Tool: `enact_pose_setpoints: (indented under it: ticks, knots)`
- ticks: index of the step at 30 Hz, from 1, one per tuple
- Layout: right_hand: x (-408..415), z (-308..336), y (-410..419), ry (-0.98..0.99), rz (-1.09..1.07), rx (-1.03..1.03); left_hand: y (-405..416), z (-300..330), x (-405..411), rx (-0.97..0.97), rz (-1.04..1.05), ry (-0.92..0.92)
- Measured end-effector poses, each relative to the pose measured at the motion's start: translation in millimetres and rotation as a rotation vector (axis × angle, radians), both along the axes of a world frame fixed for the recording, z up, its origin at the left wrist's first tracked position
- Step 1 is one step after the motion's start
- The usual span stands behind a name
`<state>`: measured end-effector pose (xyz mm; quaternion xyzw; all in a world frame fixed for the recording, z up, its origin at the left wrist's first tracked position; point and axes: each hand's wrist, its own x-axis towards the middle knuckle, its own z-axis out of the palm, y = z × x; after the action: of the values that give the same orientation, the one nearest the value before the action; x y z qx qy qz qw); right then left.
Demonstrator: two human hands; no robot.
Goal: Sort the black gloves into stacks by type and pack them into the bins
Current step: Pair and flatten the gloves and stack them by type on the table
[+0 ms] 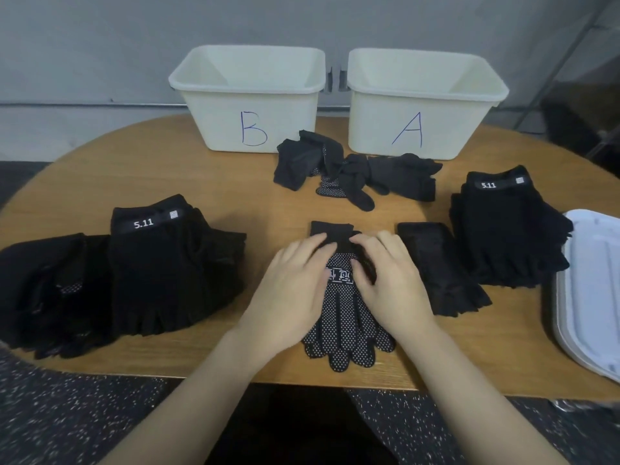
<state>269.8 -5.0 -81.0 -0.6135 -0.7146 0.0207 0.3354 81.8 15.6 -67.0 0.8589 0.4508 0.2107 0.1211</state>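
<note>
Mid-sort, nothing packed as far as I can see. Bin B [248, 95] and bin A [426, 99] sit at the top of the frame on the worktop [201, 182]; what I can see of their insides shows no gloves, though the bottoms are hidden.

Done so far: 5.11 stack [167, 270] at centre left. A darker heap [50, 297] touches it at far left; some dotted fabric shows in it, type otherwise unclear. Second 5.11 stack [503, 229] at centre right. A single fingerless glove [439, 270] lies just beside it, toward centre.

In hand: dotted gloves [345, 317] at lower centre, fingers pointing at the bottom edge, cuff toward the bins. Left hand [295, 290] lies flat on them, fingers fairly straight and pressing down. Right hand [385, 280] is on the same pile with fingers bent onto the cuff area. Neither grip is pinching that I can see; looks like squaring up the stack.

Left to do: loose pile [352, 172] in upper centre, just in front of the bins, unsorted, mixed plain and dotted. Then every stack goes into a bin. I can't tell which letter takes which type.

White lids [590, 297] at the right edge, apart from the bins.

I'd call it roughly halfway on sorting, zero on packing.
</note>
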Motion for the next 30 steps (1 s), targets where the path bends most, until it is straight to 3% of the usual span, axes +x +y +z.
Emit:
enact_pose_setpoints:
  ticks: [4,9,16,30]
  knots:
    - [0,0,0,-0.064,0.115,-0.074,-6,-10,-7,-0.088,-0.1,0.155]
    - [-2,-1,1,-0.214,0.22,-0.257,-2,-18,-13,-0.052,-0.147,0.252]
    - [-3,3,8,-0.387,0.221,-0.461,-11,-15,-31,-0.043,-0.165,0.265]
    - [-3,10,14,-0.44,0.201,-0.523,-30,-6,-39,-0.158,-0.041,0.248]
